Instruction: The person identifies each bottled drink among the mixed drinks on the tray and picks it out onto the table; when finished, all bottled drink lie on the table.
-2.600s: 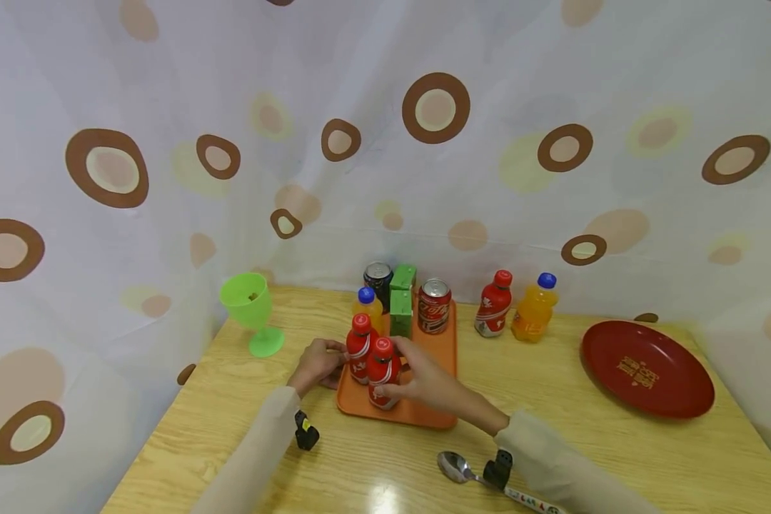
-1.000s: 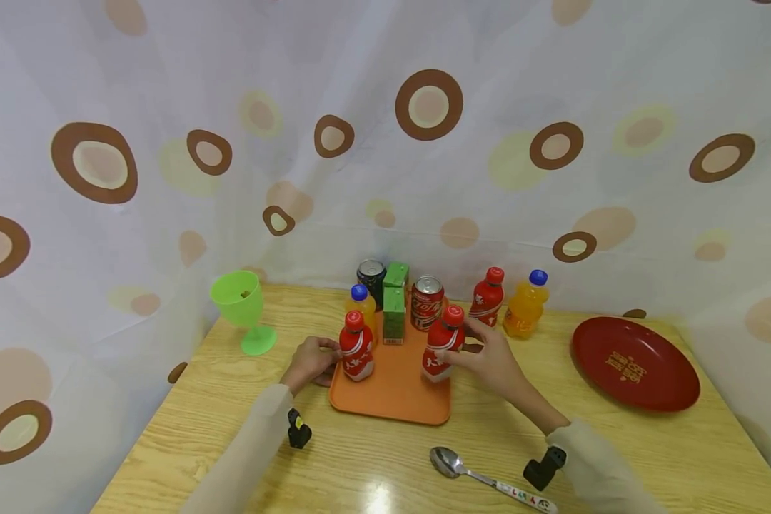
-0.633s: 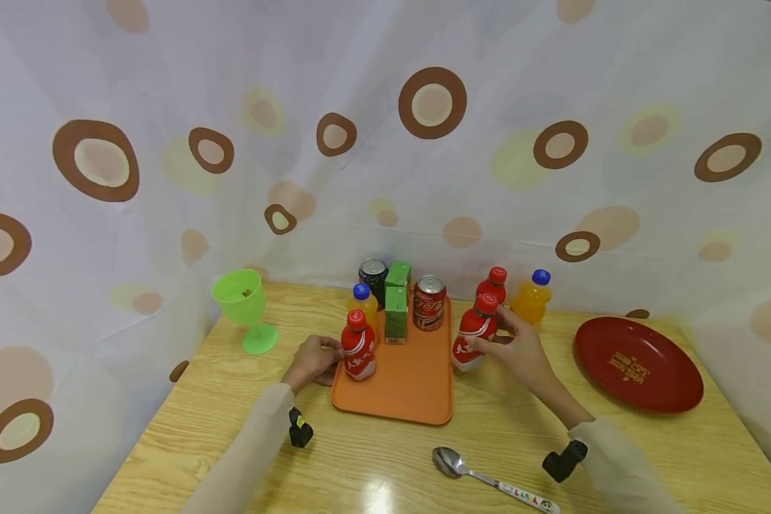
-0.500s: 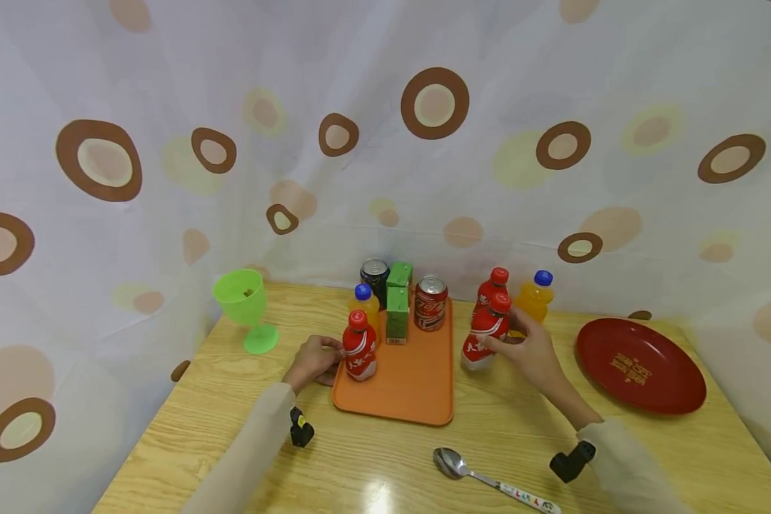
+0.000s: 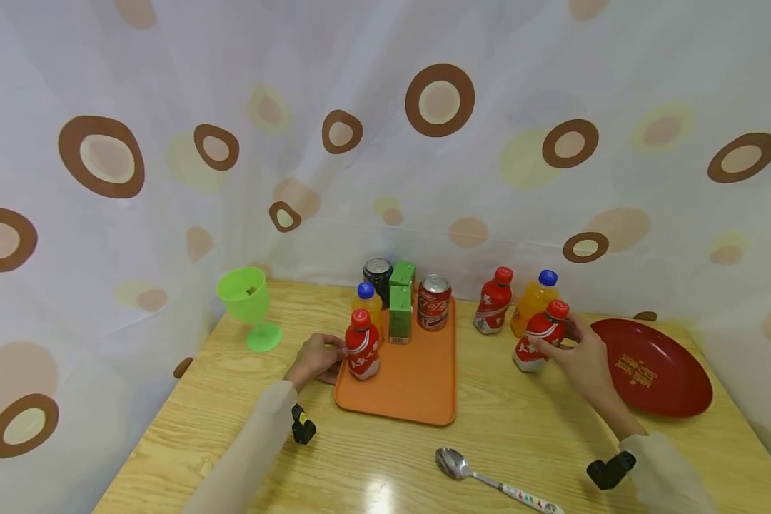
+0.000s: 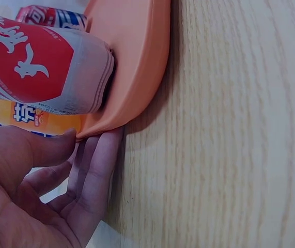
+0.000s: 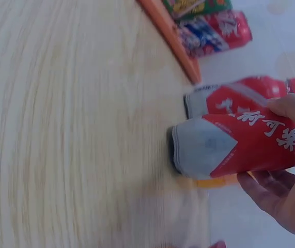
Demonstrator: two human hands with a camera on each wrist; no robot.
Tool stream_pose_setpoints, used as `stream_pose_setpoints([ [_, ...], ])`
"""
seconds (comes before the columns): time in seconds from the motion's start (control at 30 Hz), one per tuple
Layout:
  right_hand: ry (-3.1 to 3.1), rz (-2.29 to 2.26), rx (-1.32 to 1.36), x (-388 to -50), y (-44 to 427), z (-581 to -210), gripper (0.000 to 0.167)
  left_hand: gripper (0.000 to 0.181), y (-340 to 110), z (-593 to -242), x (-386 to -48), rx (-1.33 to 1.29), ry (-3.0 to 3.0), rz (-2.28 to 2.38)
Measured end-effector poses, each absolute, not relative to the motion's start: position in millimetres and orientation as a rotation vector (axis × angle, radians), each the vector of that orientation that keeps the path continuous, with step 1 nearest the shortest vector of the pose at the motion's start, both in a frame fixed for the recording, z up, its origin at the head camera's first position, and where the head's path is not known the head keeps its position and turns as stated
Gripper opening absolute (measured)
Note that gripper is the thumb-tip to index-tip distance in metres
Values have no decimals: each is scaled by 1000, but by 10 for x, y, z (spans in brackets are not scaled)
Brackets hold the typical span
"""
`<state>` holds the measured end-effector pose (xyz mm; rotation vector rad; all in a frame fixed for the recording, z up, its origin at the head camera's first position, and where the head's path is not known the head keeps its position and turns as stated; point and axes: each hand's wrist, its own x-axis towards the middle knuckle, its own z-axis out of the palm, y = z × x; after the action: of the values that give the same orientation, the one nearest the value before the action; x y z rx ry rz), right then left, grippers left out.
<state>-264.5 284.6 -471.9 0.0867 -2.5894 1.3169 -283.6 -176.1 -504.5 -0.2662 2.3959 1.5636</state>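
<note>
My right hand (image 5: 583,363) grips a red cola bottle (image 5: 540,338) around its upper body. The bottle leans a little, right of the tray and in front of an orange soda bottle (image 5: 532,300) with a blue cap. In the right wrist view, the held cola bottle (image 7: 250,142) overlaps another red bottle (image 7: 230,97) behind it. My left hand (image 5: 317,358) pinches the left rim of the orange tray (image 5: 417,382). The left wrist view has the thumb on the rim of the tray (image 6: 142,77) and fingers beneath. A second cola bottle (image 5: 363,348) stands on the tray beside that hand.
On the tray's back half stand green drink cartons (image 5: 400,314), a red can (image 5: 434,303), a dark can (image 5: 378,278) and an orange bottle (image 5: 368,303). Around it are a green goblet (image 5: 247,303), a red cola bottle (image 5: 493,303), a red plate (image 5: 674,378) and a spoon (image 5: 482,477).
My right hand has carried one cola bottle from the tray's front to the right, past the tray's edge, over to the orange soda bottle. My left hand has stayed at the tray's rim.
</note>
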Motion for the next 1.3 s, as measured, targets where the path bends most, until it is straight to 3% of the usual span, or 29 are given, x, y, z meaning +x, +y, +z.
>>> stream_pose_setpoints([
  [0.8, -2584, 1225, 64, -2645, 3095, -4865, 78, 25, -1742, -5039, -2870, -262, 2431, 1511],
  [1.07, -2840, 1162, 29, -2434, 3216, -4830, 87, 26, -1711, -5093, -2899, -248, 2438, 1507],
  [1.3, -2966, 941, 147, -2237, 3258, -4665, 49, 26, -1748, -5110, -2868, -233, 2440, 1530],
])
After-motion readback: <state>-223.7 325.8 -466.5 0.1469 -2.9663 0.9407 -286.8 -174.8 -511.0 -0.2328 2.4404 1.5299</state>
